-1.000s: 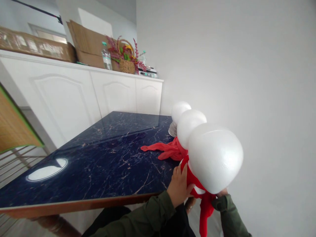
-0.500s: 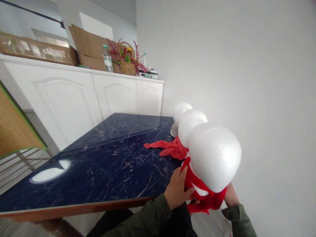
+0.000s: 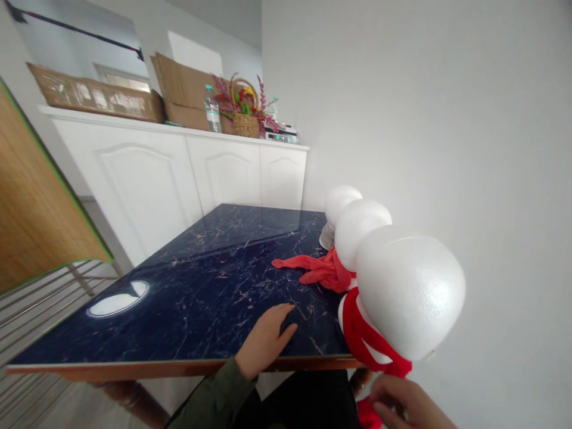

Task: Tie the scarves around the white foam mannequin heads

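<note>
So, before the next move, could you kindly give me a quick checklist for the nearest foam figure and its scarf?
Left hand off the foam figure, lying on the blue marble tabletop: ok.
Right hand gripping the red scarf: cannot tell.
Red scarf wrapped around the foam figure: ok.
Red scarf's knot secure: cannot tell, none visible.
Foam figure's base seated on the tabletop: cannot tell, hidden.
</note>
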`<control>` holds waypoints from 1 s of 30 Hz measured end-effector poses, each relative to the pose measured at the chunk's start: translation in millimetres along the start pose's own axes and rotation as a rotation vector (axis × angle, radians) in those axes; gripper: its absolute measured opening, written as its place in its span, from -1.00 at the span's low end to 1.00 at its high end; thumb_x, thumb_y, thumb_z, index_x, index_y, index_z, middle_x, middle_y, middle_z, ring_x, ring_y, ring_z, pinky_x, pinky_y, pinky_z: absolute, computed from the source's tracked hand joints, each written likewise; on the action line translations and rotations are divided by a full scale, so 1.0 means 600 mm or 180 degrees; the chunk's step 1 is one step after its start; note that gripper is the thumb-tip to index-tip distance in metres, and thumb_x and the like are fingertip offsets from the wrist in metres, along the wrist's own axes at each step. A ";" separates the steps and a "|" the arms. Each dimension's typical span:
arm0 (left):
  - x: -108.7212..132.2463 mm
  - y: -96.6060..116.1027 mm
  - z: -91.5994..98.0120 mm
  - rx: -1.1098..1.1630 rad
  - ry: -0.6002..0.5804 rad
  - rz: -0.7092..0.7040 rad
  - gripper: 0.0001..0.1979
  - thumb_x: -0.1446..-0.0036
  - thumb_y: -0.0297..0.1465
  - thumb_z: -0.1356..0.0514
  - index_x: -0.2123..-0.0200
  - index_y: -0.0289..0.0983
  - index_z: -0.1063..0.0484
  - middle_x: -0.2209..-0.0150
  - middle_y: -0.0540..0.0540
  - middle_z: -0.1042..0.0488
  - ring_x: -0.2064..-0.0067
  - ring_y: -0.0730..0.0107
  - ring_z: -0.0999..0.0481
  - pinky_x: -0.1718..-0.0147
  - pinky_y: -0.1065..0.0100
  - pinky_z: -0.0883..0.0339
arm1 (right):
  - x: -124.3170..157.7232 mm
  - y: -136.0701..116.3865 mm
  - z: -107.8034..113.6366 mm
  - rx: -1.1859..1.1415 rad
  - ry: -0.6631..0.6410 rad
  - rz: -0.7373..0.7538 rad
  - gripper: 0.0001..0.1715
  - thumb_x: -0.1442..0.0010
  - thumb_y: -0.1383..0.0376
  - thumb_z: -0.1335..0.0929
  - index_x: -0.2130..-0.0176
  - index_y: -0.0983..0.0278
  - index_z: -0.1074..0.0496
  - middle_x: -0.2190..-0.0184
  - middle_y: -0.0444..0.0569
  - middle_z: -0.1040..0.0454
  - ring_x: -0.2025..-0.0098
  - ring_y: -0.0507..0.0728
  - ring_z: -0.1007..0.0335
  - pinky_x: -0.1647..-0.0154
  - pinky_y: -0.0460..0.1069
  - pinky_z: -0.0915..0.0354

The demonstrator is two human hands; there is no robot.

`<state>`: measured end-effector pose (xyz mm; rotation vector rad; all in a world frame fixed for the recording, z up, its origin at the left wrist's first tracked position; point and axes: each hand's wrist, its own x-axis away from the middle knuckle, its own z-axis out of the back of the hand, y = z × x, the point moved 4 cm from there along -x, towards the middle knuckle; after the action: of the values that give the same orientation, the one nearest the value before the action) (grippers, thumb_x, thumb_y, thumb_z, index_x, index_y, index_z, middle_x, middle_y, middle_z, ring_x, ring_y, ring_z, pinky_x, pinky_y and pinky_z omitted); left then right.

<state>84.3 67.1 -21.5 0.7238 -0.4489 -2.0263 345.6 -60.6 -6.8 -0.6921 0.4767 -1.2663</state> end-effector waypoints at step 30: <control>0.007 -0.061 0.030 -0.0679 0.0304 -0.0153 -0.66 -0.02 -0.54 -0.05 0.10 -0.28 -0.39 0.04 -0.14 -0.41 -0.05 0.27 -0.32 -0.12 0.14 -0.12 | -0.322 -0.146 -0.200 0.1065 0.0404 0.0814 -0.41 -0.13 0.43 -0.11 -0.16 0.34 -0.17 -0.17 0.00 -0.17 -0.22 0.15 0.02 -0.24 0.11 0.12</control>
<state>47.5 83.0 -29.5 0.7012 -0.1582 -2.0365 156.0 88.7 -39.3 -0.2607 0.4285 -1.1159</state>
